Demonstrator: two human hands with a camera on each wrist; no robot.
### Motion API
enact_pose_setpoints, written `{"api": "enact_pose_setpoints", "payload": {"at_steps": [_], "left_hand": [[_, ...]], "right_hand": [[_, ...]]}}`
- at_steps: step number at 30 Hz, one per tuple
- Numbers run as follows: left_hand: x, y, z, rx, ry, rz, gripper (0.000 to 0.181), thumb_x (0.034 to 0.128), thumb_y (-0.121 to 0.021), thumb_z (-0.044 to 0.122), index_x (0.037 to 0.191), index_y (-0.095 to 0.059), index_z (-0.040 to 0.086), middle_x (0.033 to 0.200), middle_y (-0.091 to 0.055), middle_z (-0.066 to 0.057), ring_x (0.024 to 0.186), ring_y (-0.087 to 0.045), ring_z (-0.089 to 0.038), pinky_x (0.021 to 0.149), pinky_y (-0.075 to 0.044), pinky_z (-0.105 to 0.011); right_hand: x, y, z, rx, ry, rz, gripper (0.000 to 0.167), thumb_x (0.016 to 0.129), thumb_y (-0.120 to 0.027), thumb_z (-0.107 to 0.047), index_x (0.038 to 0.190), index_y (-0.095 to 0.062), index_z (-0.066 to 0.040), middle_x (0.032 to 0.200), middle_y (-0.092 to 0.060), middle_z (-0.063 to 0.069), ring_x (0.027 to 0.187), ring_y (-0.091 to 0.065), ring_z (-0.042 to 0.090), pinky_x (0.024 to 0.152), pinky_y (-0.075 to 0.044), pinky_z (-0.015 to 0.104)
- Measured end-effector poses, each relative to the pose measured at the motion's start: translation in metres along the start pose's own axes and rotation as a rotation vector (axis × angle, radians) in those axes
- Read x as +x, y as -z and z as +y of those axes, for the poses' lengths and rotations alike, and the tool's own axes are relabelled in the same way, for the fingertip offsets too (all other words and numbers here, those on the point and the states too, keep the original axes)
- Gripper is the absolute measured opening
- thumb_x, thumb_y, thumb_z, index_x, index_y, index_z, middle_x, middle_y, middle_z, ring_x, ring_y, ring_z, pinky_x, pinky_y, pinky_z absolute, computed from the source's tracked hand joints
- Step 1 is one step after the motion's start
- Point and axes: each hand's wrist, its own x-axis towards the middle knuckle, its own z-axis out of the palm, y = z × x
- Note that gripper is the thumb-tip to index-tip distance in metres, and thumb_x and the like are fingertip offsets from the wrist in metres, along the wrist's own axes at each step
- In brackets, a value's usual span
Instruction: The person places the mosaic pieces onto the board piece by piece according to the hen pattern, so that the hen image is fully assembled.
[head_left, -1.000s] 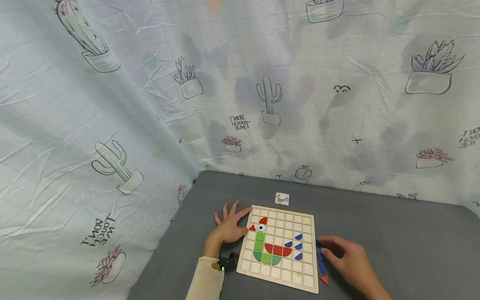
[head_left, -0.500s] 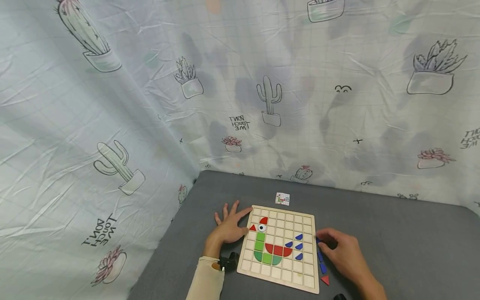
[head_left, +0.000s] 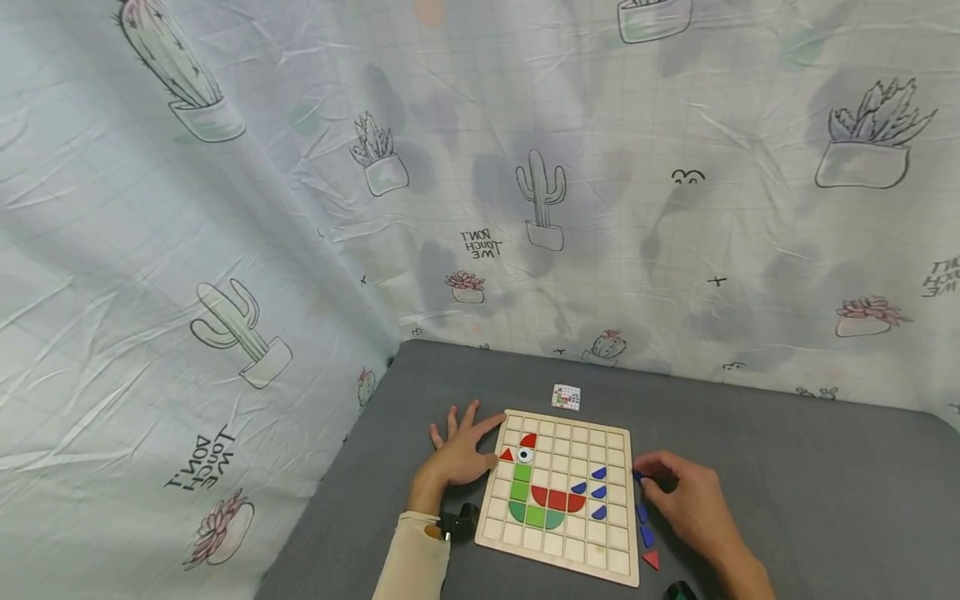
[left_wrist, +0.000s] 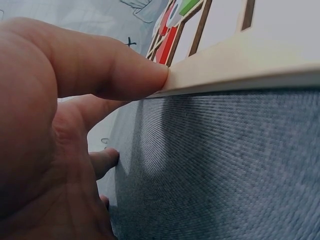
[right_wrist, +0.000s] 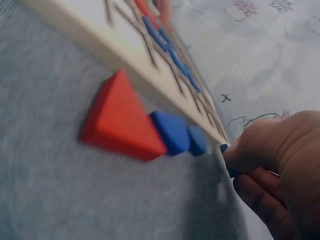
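Observation:
A wooden grid board [head_left: 558, 563] lies on the grey table, with red, green and blue pieces forming a bird-like figure. My left hand [head_left: 459, 457] spreads its fingers at the board's left side. Its thumb [left_wrist: 135, 77] touches the pale edge in the left wrist view. Beyond the right edge, my right hand [head_left: 688, 498] pinches a small blue piece [right_wrist: 229, 159] between thumb and finger; the fingers cover much of it. Near that hand lie two blue pieces [head_left: 647, 536] and a red triangle [head_left: 651, 559], all on the table beside the board.
A small picture card [head_left: 566, 397] with a similar coloured figure lies behind the board. The grey table [head_left: 810, 475] extends to the right. A hanging cloth [head_left: 637, 208] printed with cacti stands behind and to the left.
My right hand has drawn slightly up and back, and the blue piece at its fingertips has moved up, apart from the other two. My left hand stays put.

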Motion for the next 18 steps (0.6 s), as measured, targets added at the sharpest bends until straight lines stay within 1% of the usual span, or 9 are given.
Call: {"api": "enact_pose_setpoints", "payload": {"at_steps": [3,6,9,13,18], "left_hand": [[0.001,0.0,0.0,0.0,-0.001,0.0,0.072,0.0943,-0.072,0.013,0.164,-0.055,0.023,0.183,-0.017,-0.022,0.168,0.007,-0.056,0.122,0.016,-0.084],[0.001,0.0,-0.001,0.001,-0.004,0.003,0.072,0.0942,-0.072,0.014,0.164,-0.055,0.023,0.183,-0.017,-0.022,0.168,0.007,-0.056,0.122,0.016,-0.084],[0.001,-0.001,0.0,0.0,-0.003,0.006,0.072,0.0937,-0.072,0.014,0.163,-0.055,0.023,0.182,-0.017,-0.022,0.168,0.007,-0.056,0.122,0.016,-0.084],[0.001,-0.002,0.0,0.0,-0.001,0.009,0.073,0.0931,-0.073,0.014,0.163,-0.055,0.023,0.182,-0.017,-0.022,0.168,0.007,-0.056,0.123,0.016,-0.083],[0.001,-0.002,-0.001,0.0,-0.002,0.012,0.073,0.0928,-0.073,0.013,0.163,-0.056,0.023,0.182,-0.018,-0.022,0.168,0.007,-0.056,0.123,0.016,-0.084]], "right_hand": [[0.002,0.0,-0.004,0.033,-0.008,-0.001,0.027,0.087,-0.087,0.001,0.105,-0.082,-0.018,0.099,-0.08,-0.007,0.089,-0.075,0.01,0.076,-0.063,0.03],[0.005,-0.003,-0.008,0.058,-0.003,-0.024,0.028,0.087,-0.088,0.001,0.107,-0.082,-0.018,0.1,-0.08,-0.007,0.09,-0.075,0.009,0.078,-0.065,0.031],[0.007,-0.008,-0.01,0.063,0.026,-0.044,0.028,0.087,-0.088,0.001,0.106,-0.081,-0.018,0.101,-0.08,-0.008,0.091,-0.076,0.008,0.079,-0.065,0.031],[0.01,-0.014,-0.012,0.063,0.078,-0.046,0.028,0.086,-0.088,0.002,0.105,-0.081,-0.018,0.098,-0.079,-0.009,0.088,-0.073,0.003,0.077,-0.064,0.031],[0.012,-0.019,-0.015,0.072,0.114,-0.048,0.031,0.084,-0.088,0.005,0.103,-0.081,-0.019,0.095,-0.079,-0.011,0.084,-0.068,-0.001,0.074,-0.061,0.03]]}}
